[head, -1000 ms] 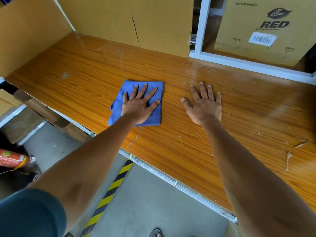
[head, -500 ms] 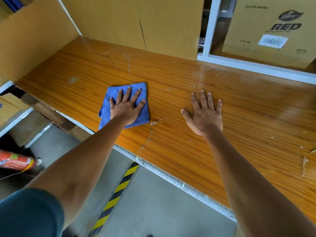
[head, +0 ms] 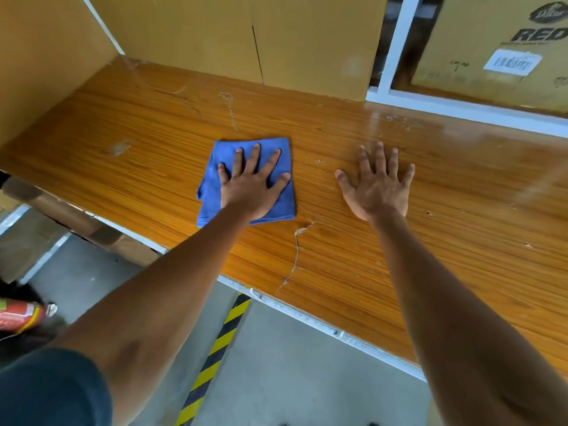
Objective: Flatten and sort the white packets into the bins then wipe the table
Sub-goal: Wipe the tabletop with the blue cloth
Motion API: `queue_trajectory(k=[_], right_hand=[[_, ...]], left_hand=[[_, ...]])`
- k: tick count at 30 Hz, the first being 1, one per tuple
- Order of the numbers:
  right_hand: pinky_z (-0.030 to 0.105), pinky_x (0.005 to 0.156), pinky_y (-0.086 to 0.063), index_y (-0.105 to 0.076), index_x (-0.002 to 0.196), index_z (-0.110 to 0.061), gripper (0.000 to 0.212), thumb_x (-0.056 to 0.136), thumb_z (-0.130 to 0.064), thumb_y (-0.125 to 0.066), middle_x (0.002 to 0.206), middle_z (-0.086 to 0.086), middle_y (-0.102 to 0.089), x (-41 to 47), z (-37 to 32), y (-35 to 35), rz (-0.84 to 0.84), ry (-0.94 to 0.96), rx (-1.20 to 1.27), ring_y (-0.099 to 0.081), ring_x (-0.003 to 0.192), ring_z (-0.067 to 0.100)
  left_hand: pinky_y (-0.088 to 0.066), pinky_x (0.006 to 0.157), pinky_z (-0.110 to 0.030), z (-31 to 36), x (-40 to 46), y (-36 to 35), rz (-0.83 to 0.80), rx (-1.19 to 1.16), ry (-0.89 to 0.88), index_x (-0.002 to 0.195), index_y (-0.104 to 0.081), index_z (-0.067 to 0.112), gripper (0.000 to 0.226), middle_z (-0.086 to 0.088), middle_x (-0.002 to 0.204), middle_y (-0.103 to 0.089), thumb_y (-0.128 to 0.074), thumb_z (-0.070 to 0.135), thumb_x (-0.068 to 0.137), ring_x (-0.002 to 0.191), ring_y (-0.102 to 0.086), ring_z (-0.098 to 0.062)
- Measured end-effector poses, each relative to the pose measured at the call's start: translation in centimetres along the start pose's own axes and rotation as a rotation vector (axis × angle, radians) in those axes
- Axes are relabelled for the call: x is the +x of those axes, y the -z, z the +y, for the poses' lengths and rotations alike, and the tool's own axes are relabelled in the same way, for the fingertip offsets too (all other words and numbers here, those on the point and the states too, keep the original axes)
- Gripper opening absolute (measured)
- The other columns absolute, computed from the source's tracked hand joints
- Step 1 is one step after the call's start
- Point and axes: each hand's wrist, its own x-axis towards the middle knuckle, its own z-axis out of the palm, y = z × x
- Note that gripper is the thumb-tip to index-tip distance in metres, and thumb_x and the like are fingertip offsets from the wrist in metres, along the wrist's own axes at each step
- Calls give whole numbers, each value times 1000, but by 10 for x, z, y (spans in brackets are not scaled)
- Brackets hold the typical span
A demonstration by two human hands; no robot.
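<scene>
Left hand [head: 250, 189] presses blue cloth [head: 212, 192] (fingers spread) on table [head: 338, 250].

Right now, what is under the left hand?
The left hand presses flat, fingers spread, on a folded blue cloth lying on the wooden table. The cloth's middle and the tabletop beneath it are covered, so any dirt there cannot be seen.

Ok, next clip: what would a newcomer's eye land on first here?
First the blue cloth, bright against the orange wooden table, with the left hand pressed flat on it, fingers spread. Just to its right, the right hand lies flat on the bare wood. Then the cardboard box marked RED at the far right, and the yellow-black floor stripe below the table edge.
</scene>
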Motion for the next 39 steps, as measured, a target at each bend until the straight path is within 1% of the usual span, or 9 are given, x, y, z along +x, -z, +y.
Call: queue_trajectory(k=[4, 12, 15, 19, 23, 27, 30, 34, 39], right_hand=[[65, 125, 2, 2, 166, -33, 87, 93, -80, 4, 174, 1, 10, 7, -5, 1, 15, -40, 7, 10, 160, 31], [64, 125, 2, 2, 166, -33, 85, 94, -79, 3, 174, 2, 11, 17, -9, -4, 31, -67, -19, 11, 160, 30], [65, 124, 3, 2, 166, -34, 85, 94, -79, 3, 174, 2, 10, 24, -10, -3, 26, -61, -12, 11, 160, 30], [66, 123, 4, 3, 166, -33, 83, 95, -76, 1, 174, 3, 10, 44, -9, 0, 22, -39, 2, 12, 160, 32], [66, 123, 5, 4, 166, -34, 78, 98, -72, -3, 174, 3, 10, 64, -9, 0, 12, -30, 19, 13, 159, 32], [67, 123, 6, 5, 165, -33, 75, 100, -69, -2, 174, 2, 11, 76, -7, -1, 16, -12, 27, 14, 159, 32], [66, 123, 7, 5, 165, -33, 74, 100, -67, -2, 174, 2, 12, 82, -6, 0, 10, -8, 30, 15, 159, 31], [66, 124, 6, 4, 165, -33, 70, 102, -63, -3, 174, 1, 14, 94, -5, 4, 5, 8, 47, 16, 159, 31], [67, 124, 3, 5, 165, -33, 68, 103, -59, -2, 174, 3, 13, 106, -3, 1, 15, 16, 46, 12, 160, 33]], left_hand=[[5, 124, -67, 15, -34, -10, 16, 18, -90, 157, 10, 63, 75, 17, 174, 14, -3, 92, 89, 162, 15, -26], [4, 122, -71, 52, 85, 17, -16, -9, -110, 162, 2, 56, 80, 11, 176, 9, -5, 89, 90, 162, 12, -31], [3, 123, -70, 51, 79, 14, -15, -19, -115, 162, 2, 55, 79, 11, 176, 9, -4, 89, 91, 162, 11, -31], [2, 124, -68, 49, 53, -1, 41, 17, -184, 159, 7, 60, 75, 14, 175, 11, -1, 89, 91, 162, 11, -29], [1, 123, -71, 65, 98, 6, 47, 6, -186, 159, 7, 61, 69, 14, 176, 11, -2, 84, 95, 162, 10, -29], [3, 122, -71, 89, 154, 20, 14, -4, -164, 160, 5, 59, 70, 13, 176, 10, -4, 83, 95, 162, 11, -29], [3, 123, -70, 92, 155, 19, 2, 2, -183, 161, 6, 58, 72, 13, 176, 10, -4, 85, 94, 162, 12, -29], [0, 124, -69, 89, 124, 4, 67, 45, -301, 160, 6, 59, 72, 14, 176, 7, 0, 82, 92, 163, 9, -26], [1, 124, -68, 105, 172, 18, 54, 8, -265, 159, 5, 63, 63, 16, 176, 7, -4, 79, 98, 163, 9, -24]])
